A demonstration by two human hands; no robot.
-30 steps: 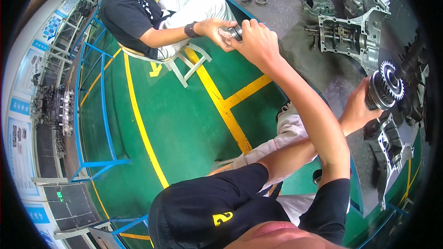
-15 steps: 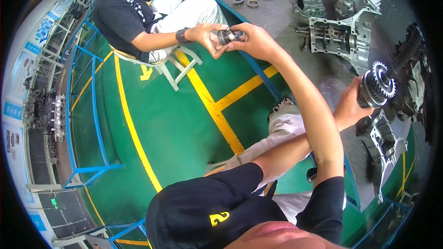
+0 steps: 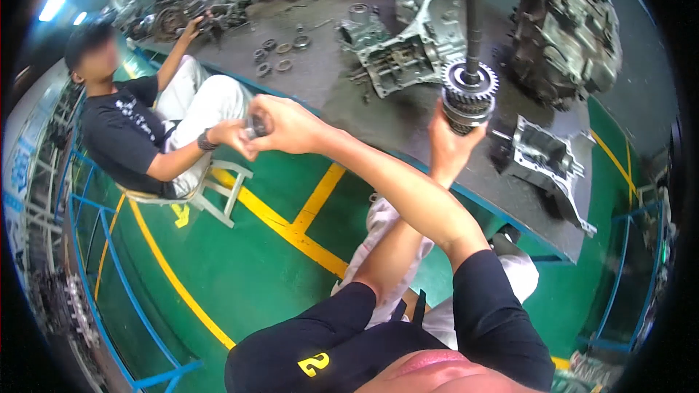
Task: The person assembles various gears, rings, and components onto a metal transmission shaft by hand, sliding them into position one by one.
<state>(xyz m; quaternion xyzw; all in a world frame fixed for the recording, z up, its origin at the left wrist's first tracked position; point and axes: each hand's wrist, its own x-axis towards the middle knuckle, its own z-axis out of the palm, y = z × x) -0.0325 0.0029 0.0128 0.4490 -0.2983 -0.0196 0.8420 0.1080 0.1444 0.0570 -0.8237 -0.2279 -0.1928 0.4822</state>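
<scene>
Blue wall panels line the far left edge; yellow lines cross the green floor. At upper left a seated co-worker's hand meets the right hand, which is stretched across the body with its grip clenched on a small metal part. The left hand, right of centre, is raised with its grip grasping a gear shaft upright over the dark surface, beside a casing. Half a second ago the shaft sat at the right edge; the hands met on the part as now.
</scene>
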